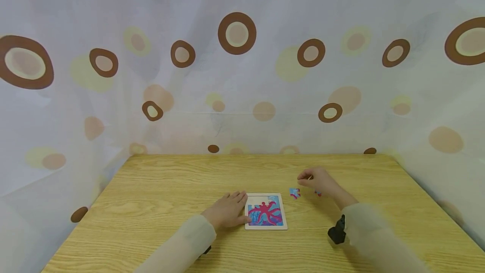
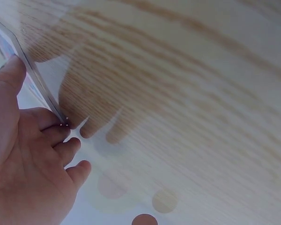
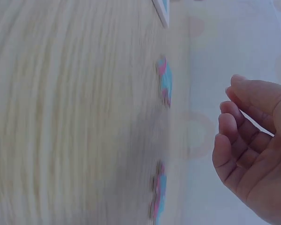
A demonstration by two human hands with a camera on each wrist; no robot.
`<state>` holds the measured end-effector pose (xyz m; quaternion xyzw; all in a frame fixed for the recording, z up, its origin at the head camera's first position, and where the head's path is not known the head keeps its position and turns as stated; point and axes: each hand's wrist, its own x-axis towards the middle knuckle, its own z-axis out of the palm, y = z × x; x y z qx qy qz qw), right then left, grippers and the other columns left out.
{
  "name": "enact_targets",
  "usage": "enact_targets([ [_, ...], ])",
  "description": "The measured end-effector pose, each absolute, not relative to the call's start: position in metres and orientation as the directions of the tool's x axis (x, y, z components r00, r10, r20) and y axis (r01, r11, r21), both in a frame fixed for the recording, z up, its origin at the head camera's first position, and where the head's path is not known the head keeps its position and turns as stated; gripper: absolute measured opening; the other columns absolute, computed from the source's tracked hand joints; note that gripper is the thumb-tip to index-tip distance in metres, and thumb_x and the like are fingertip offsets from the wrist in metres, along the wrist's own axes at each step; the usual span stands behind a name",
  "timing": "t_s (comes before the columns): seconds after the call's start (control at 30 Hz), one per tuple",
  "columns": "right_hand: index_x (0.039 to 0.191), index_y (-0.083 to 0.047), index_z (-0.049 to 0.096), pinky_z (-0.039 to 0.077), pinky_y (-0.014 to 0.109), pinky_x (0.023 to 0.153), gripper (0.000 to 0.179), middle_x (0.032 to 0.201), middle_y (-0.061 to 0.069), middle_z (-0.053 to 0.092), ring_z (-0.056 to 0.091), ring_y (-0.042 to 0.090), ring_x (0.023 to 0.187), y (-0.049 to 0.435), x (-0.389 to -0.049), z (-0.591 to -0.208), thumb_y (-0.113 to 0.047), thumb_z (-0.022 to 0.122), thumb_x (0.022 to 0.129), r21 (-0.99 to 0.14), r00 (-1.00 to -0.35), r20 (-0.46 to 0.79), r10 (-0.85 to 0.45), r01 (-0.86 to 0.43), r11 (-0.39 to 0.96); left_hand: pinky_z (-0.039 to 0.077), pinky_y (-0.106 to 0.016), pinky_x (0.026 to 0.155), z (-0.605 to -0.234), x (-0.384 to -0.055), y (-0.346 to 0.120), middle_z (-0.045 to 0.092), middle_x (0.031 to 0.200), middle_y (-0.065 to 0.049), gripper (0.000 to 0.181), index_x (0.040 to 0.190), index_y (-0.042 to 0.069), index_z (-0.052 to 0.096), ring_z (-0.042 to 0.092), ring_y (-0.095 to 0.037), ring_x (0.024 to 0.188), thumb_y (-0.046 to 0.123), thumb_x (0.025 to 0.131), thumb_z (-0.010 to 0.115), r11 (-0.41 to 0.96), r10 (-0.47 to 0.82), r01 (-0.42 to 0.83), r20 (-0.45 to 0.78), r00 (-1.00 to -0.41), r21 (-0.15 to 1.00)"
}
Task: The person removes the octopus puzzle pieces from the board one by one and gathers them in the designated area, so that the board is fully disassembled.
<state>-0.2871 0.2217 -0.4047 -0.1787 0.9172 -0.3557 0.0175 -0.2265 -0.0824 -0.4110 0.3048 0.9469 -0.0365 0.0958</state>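
Observation:
A square jigsaw puzzle (image 1: pixel 265 214) in a white frame lies on the table, showing a pink octopus on blue and purple. Its upper left part shows bare white backing. Along the frame's left side rests my left hand (image 1: pixel 228 210), fingers spread, the thumb on the lower left edge. The left wrist view shows that hand (image 2: pixel 33 159) with its fingertips at the frame's edge (image 2: pixel 40 86). My right hand (image 1: pixel 320 181) hovers right of the puzzle, fingers loosely bent, nothing visible between them. Below it lie two loose puzzle pieces, a left one (image 1: pixel 294 193) and a partly hidden right one (image 1: pixel 318 193).
The wood-grain table (image 1: pixel 170 197) reaches back to a white curtain (image 1: pixel 242 79) with brown and yellow circles, which also hangs along both sides. A black wrist device (image 1: pixel 337 231) sits at the right sleeve.

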Motion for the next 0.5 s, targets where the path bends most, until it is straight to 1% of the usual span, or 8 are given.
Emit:
enact_targets([
  [0.07,0.098,0.003,0.066,0.046,0.031,0.06,0.017,0.086,0.002,0.06,0.052,0.018,0.071,0.213,-0.287,-0.406,-0.011,0.061,0.089,-0.673,-0.929,0.092,-0.359,-0.324,0.665,0.023,-0.037,0.107,-0.411,-0.226,-0.082,0.03,0.146,-0.008,0.07,0.143,0.005,0.033,0.025,-0.021,0.134,0.052,0.092,0.045,0.81,0.572,0.587,-0.201,-0.795,-0.018],
  [0.17,0.097,0.004,0.066,0.047,0.03,0.06,0.016,0.083,0.002,0.061,0.054,0.019,0.069,0.202,-0.286,-0.408,-0.009,0.062,0.088,-0.682,-0.905,0.113,-0.41,-0.371,0.631,0.024,-0.037,0.107,-0.412,-0.227,-0.082,0.031,0.146,-0.007,0.07,0.143,0.006,0.034,0.026,-0.021,0.134,0.052,0.092,0.045,0.808,0.573,0.588,-0.196,-0.796,-0.027],
  [0.3,0.096,0.005,0.066,0.047,0.029,0.054,0.015,0.081,0.002,0.059,0.053,0.019,0.063,0.189,-0.283,-0.411,-0.007,0.061,0.089,-0.688,-0.87,0.126,-0.477,-0.423,0.59,0.024,-0.037,0.107,-0.414,-0.228,-0.082,0.03,0.147,-0.007,0.071,0.143,0.006,0.033,0.026,-0.021,0.134,0.053,0.091,0.045,0.81,0.57,0.586,-0.194,-0.798,-0.029],
  [0.37,0.095,0.004,0.066,0.046,0.028,0.052,0.014,0.081,0.001,0.058,0.051,0.018,0.062,0.183,-0.28,-0.414,-0.008,0.061,0.089,-0.704,-0.863,0.112,-0.494,-0.419,0.574,0.024,-0.037,0.107,-0.414,-0.229,-0.082,0.03,0.147,-0.007,0.071,0.143,0.006,0.033,0.025,-0.021,0.134,0.053,0.091,0.045,0.81,0.57,0.586,-0.194,-0.798,-0.03],
  [0.5,0.094,0.0,0.066,0.045,0.027,0.055,0.01,0.081,-0.001,0.058,0.05,0.017,0.065,0.172,-0.278,-0.42,-0.007,0.062,0.088,-0.711,-0.843,0.087,-0.532,-0.426,0.559,0.023,-0.037,0.107,-0.415,-0.229,-0.082,0.03,0.147,-0.007,0.071,0.143,0.006,0.033,0.025,-0.021,0.134,0.053,0.091,0.044,0.811,0.567,0.584,-0.199,-0.799,-0.031],
])
